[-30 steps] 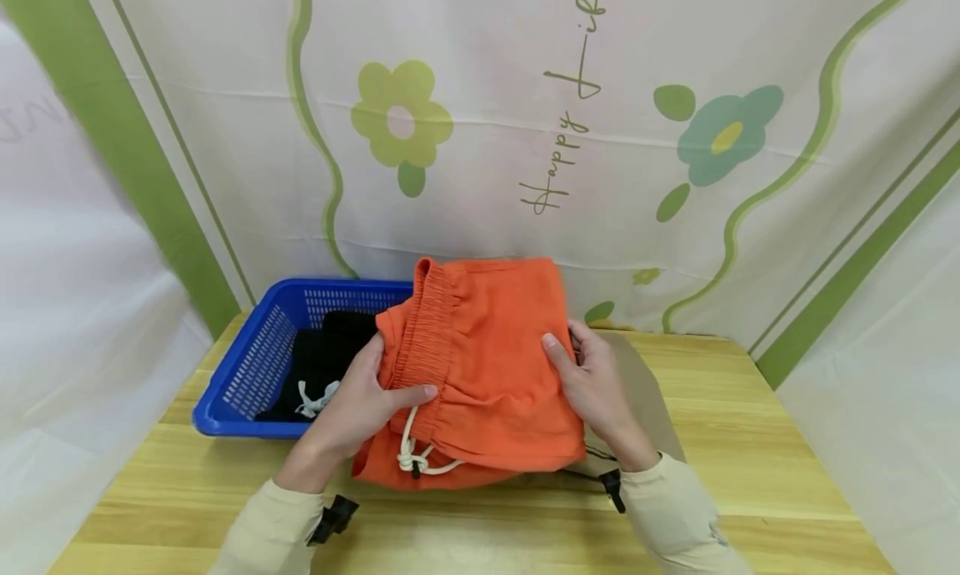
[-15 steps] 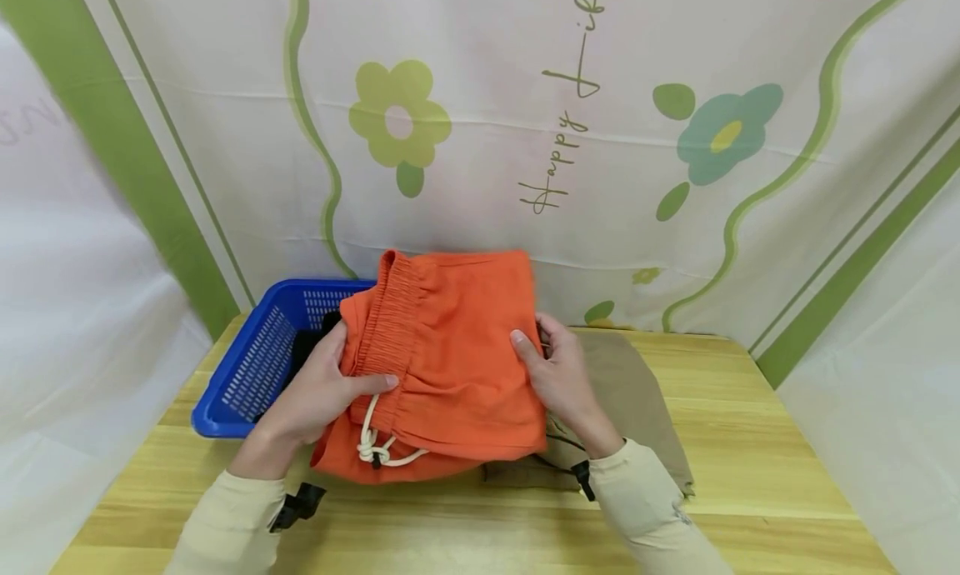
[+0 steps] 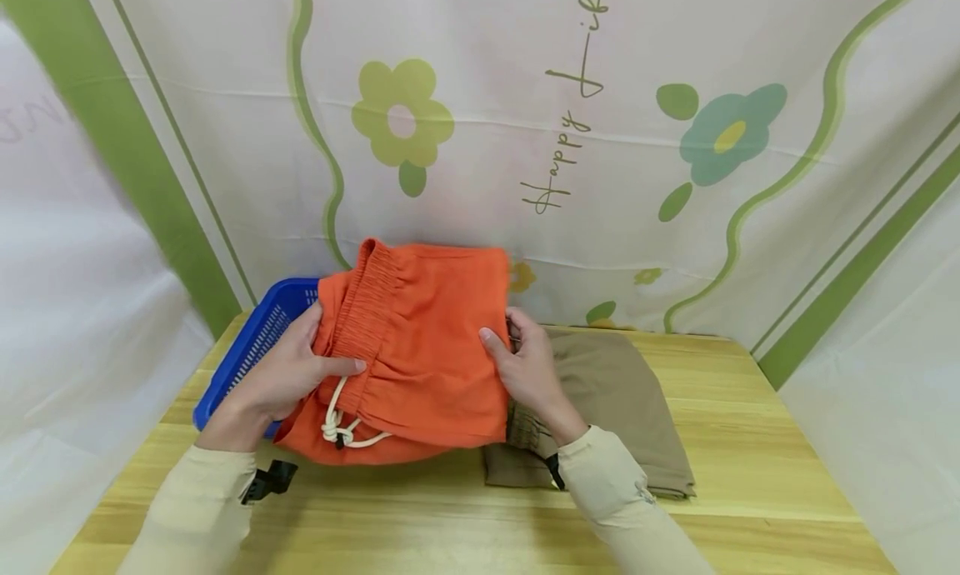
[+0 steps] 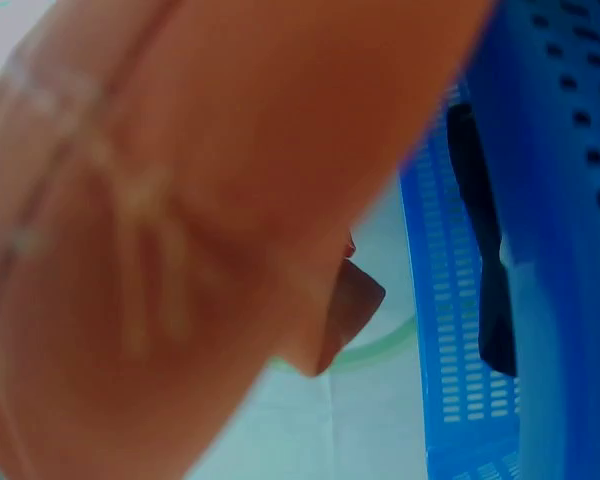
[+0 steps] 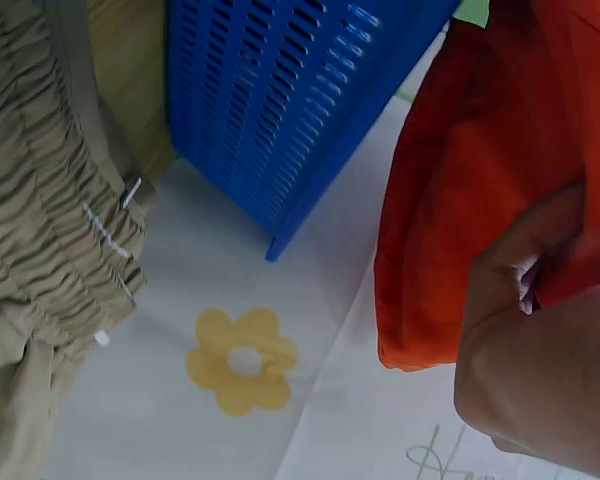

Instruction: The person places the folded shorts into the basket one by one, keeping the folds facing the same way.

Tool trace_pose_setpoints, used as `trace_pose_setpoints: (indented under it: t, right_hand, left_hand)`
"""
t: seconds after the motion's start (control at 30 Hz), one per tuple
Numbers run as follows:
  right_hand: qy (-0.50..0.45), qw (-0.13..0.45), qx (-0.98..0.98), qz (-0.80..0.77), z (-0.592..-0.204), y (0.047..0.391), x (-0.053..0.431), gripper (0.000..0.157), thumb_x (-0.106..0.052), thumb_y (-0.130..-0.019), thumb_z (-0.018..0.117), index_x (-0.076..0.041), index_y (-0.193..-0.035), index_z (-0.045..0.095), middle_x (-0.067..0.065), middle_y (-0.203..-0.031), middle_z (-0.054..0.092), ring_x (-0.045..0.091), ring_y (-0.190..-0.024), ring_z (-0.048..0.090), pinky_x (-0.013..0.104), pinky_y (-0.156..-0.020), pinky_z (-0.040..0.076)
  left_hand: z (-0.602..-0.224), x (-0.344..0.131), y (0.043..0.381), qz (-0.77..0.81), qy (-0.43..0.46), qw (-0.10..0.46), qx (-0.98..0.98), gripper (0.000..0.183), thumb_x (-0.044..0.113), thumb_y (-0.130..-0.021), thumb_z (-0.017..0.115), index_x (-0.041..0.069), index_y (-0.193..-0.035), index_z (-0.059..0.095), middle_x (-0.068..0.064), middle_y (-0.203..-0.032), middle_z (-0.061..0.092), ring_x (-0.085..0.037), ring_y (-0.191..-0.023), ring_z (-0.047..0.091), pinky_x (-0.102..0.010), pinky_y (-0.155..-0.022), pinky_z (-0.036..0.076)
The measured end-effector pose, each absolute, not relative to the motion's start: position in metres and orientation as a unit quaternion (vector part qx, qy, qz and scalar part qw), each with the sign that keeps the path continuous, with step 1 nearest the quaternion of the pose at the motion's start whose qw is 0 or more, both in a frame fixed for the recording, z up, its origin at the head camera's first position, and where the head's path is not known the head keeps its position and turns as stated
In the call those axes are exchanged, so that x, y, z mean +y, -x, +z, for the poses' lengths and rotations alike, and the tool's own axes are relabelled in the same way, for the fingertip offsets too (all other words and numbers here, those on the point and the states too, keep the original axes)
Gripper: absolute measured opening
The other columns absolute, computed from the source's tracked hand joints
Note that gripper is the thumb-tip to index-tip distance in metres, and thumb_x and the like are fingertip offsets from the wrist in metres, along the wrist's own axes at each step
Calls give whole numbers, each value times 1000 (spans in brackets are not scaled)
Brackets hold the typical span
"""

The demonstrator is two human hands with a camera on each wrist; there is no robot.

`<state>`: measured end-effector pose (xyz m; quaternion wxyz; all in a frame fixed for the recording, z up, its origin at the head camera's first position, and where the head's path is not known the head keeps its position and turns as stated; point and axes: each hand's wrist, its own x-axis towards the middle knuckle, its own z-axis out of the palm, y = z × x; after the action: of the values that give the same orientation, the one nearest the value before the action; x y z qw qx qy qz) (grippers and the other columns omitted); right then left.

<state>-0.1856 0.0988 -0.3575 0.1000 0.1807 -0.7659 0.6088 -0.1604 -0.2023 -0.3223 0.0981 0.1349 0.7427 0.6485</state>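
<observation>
In the head view, the folded orange shorts (image 3: 442, 342) are between the two hands, in front of and partly over the blue plastic basket (image 3: 238, 358). The left hand (image 3: 288, 371) is the nearer one to this basket; its fingers grip the elastic waistband side. The right hand (image 3: 528, 367) pinches the opposite edge. The waistband runs from near to far; the bundle is almost square, so its long axis I cannot tell. Folded khaki trousers (image 3: 607, 400) lie on the counter (image 3: 750, 442), at the right.

In the left wrist view, the blurred hand hides its fingers; a black cloth (image 4: 493, 320) lies inside the basket.

In the right wrist view, bent fingers are clamped on the orange fabric, and the basket wall stands apart from this hand.
</observation>
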Motion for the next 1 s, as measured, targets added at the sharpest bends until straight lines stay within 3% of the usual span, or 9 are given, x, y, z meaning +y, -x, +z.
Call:
trace_pose_setpoints:
  t: [0.3, 0.57, 0.67, 0.83, 1.0]
  right_hand:
    - [-171, 45, -789, 589, -360, 195, 85, 31, -10, -101, 64, 1, -129, 59, 17, -105, 71, 25, -85, 70, 36, -73, 58]
    - [-164, 8, -807, 567, -367, 205, 69, 29, -4, -99, 65, 1, -126, 56, 16, -102, 71, 20, -82, 69, 32, -69, 57]
    - [-172, 9, -821, 544, -371, 209, 64, 29, -4, -98, 65, 3, -124, 55, 16, -102, 72, 18, -78, 67, 30, -67, 55]
    - [-170, 9, -854, 492, -376, 209, 58, 29, -8, -98, 66, 1, -123, 55, 11, -98, 71, 15, -71, 60, 29, -62, 50]
    - [-163, 11, -875, 456, -381, 208, 52, 30, -12, -98, 68, -2, -123, 56, 4, -91, 67, 13, -69, 59, 28, -60, 49]
  left_hand:
    - [-318, -221, 173, 612, -123, 109, 774, 107, -4, -89, 71, 20, -165, 0, -14, -159, 30, -33, -135, 44, -26, -93, 52]
    - [-322, -236, 185, 578, -105, 103, 803, 111, -4, -88, 70, 19, -164, -8, -18, -164, 21, -37, -138, 38, -21, -92, 48]
    - [-325, -241, 188, 560, -103, 99, 816, 110, -4, -88, 69, 17, -164, -7, -21, -163, 21, -39, -137, 38, -31, -99, 47]
    - [-331, -245, 193, 531, -99, 89, 837, 110, -3, -87, 70, 14, -164, -8, -24, -165, 12, -43, -142, 30, -57, -111, 32]
    - [-337, -250, 197, 527, -99, 85, 840, 109, -7, -87, 69, 9, -163, -7, -27, -165, 10, -47, -143, 26, -62, -111, 28]
